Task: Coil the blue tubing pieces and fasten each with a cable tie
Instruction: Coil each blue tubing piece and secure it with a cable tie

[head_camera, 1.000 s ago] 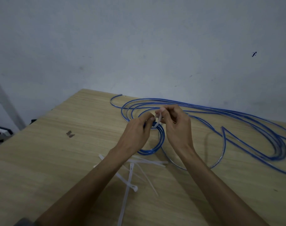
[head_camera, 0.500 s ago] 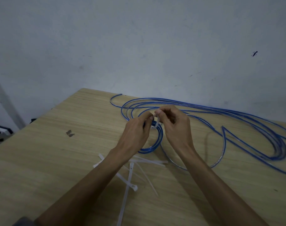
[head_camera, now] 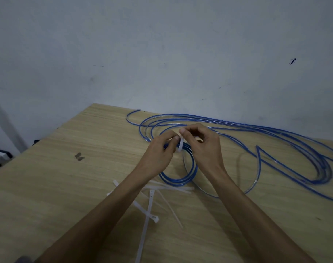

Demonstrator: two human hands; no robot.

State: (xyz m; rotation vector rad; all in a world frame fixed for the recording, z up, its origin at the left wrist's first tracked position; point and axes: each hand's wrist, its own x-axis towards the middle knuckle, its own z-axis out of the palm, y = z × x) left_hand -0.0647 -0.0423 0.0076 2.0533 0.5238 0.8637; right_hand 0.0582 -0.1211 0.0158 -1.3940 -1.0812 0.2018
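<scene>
A small coil of blue tubing [head_camera: 178,179] hangs from my hands just above the wooden table [head_camera: 48,186]. A white cable tie [head_camera: 181,146] loops around the top of the coil. My left hand [head_camera: 159,154] grips the coil's top and pinches the tie. My right hand [head_camera: 201,147] pinches the tie's upper end between thumb and forefinger. Long loose blue tubing [head_camera: 275,141] sprawls across the back and right of the table.
Several spare white cable ties [head_camera: 150,207] lie crossed on the table below my forearms. A small dark mark [head_camera: 79,156] sits on the left of the tabletop. A grey wall rises behind the table's far edge.
The tie has been brought further around the coil's top, and both hands have shifted slightly while working it. The coil hangs a little lower under my hands.
</scene>
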